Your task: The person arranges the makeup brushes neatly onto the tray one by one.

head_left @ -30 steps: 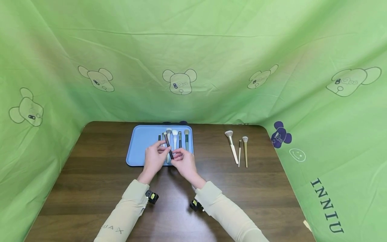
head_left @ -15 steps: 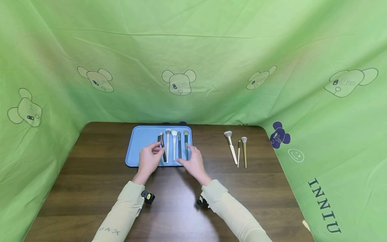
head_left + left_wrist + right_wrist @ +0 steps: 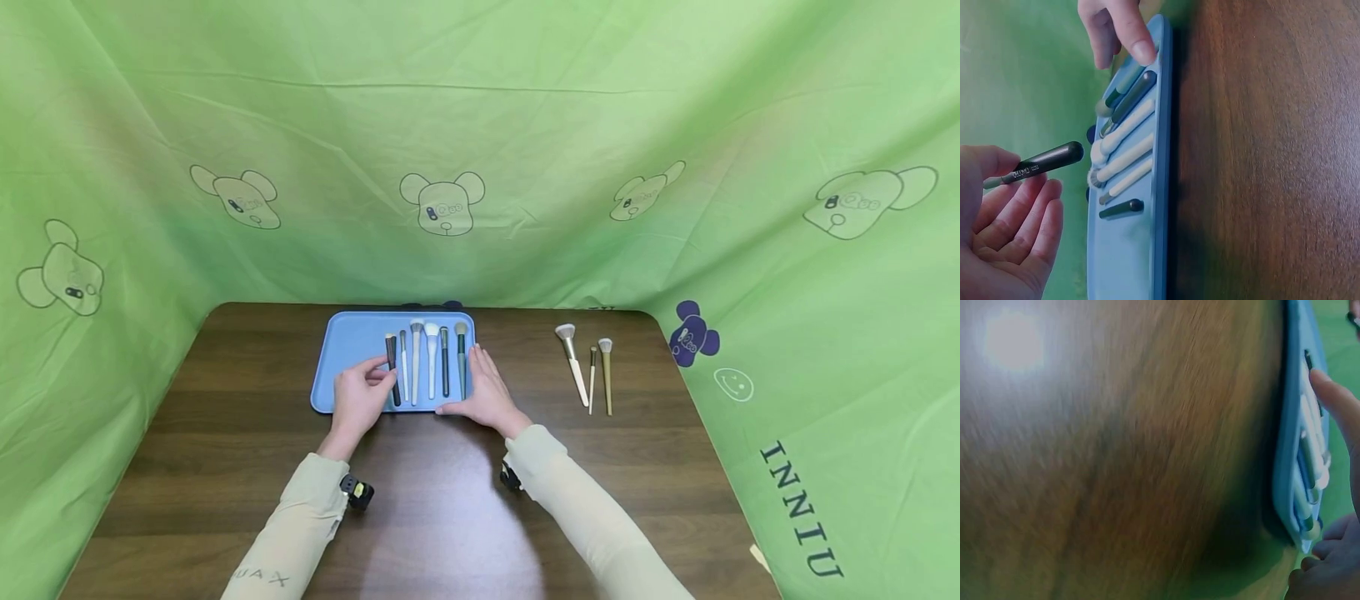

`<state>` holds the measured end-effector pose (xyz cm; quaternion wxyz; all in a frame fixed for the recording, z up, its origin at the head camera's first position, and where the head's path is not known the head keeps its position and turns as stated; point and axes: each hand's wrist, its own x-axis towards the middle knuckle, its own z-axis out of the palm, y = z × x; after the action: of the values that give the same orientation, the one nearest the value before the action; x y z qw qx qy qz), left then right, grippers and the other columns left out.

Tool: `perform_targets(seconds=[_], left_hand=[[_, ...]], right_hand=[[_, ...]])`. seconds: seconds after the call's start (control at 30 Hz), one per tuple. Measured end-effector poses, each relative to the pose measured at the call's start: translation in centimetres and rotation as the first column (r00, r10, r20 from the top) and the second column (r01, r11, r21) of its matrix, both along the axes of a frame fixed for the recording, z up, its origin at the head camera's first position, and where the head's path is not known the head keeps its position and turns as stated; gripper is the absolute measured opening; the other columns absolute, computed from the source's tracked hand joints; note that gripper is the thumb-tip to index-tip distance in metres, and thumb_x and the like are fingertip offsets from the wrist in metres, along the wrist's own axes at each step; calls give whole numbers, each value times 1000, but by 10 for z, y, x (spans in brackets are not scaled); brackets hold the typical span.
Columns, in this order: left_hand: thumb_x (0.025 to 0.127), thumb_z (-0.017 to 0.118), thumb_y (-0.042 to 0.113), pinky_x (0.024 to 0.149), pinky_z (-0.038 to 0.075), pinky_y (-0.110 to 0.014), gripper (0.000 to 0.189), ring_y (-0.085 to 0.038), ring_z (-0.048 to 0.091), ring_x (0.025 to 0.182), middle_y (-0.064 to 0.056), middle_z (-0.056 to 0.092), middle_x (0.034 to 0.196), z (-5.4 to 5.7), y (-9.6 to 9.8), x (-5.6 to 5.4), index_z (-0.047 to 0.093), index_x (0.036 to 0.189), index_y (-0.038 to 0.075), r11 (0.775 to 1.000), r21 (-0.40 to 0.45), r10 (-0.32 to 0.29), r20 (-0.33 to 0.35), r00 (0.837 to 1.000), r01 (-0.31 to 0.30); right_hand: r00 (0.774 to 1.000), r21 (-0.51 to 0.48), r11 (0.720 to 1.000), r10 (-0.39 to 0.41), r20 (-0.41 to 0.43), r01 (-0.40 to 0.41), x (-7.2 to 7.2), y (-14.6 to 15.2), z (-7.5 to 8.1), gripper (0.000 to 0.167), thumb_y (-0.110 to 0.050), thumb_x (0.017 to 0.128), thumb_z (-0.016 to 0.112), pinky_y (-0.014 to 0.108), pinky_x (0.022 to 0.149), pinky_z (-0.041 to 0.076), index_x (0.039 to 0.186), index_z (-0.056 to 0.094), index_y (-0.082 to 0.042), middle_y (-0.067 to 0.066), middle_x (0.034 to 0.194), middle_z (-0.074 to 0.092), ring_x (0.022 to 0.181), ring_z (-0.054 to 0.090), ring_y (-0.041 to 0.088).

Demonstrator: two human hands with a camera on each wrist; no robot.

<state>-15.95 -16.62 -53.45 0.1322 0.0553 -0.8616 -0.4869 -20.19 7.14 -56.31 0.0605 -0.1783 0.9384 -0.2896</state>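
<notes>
My left hand (image 3: 358,400) pinches a dark-handled makeup brush (image 3: 1054,159) between thumb and fingers, over the left part of the row in the blue tray (image 3: 341,342). In the left wrist view a short black brush (image 3: 1121,209) lies in the tray below it. Beside that lie a thin white brush (image 3: 405,367), two larger white-handled brushes (image 3: 416,367), a black-handled brush (image 3: 445,367) and a green-handled brush (image 3: 461,367). My right hand (image 3: 489,396) is at the tray's front right corner, thumb along the front rim, fingers extended along the right side.
On the wooden table (image 3: 435,517), right of the tray, lie a broad angled brush (image 3: 576,371), a thin small brush (image 3: 592,379) and a tan-handled brush (image 3: 608,379). Green printed cloth (image 3: 450,108) hangs behind the table and along its sides.
Both hands were at the dark makeup brush. My right hand has let go and moved right to the tray's corner; my left hand has carried the brush left.
</notes>
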Motion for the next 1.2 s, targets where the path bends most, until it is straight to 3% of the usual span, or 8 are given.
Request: perform_targets(seconds=[0.3, 0.77, 0.93, 1.2], left_hand=[[94, 74, 17, 72, 59, -44, 35, -26, 73, 80, -13, 76, 91, -2, -10, -1, 72, 123, -2, 999, -36, 2, 20, 1000, -2], [90, 79, 15, 70, 57, -46, 28, -30, 74, 83, -17, 76, 91, -1, -27, -20, 77, 111, -3, 996, -85, 37, 21, 999, -35], [90, 78, 16, 74, 57, -47, 27, -31, 74, 86, -18, 76, 93, -2, -32, -29, 77, 110, -2, 994, -95, 58, 74, 996, -51], [90, 77, 16, 79, 54, -48, 26, -35, 72, 93, -19, 75, 100, -6, -33, -47, 78, 107, -3, 975, -220, 74, 170, 983, -35]], right_hand=[[999, 79, 996, 32, 26, -34, -8, -1, -2, 133, -57, 70, 90, 38, 122, 10, 157, 16, 12, 29, 164, 13, 153, 11, 38], [999, 109, 993, 35, 37, -39, -13, -1, -2, 133, -60, 71, 88, 37, 122, 9, 157, 15, 11, 27, 165, 12, 153, 11, 35], [999, 88, 996, 28, 45, -32, -11, -1, -1, 132, -57, 70, 89, 38, 122, 11, 157, 17, 11, 28, 164, 13, 153, 13, 36], [999, 97, 995, 19, 40, -23, -11, -2, -2, 134, -60, 69, 89, 39, 122, 12, 157, 17, 11, 27, 164, 15, 153, 14, 36]])
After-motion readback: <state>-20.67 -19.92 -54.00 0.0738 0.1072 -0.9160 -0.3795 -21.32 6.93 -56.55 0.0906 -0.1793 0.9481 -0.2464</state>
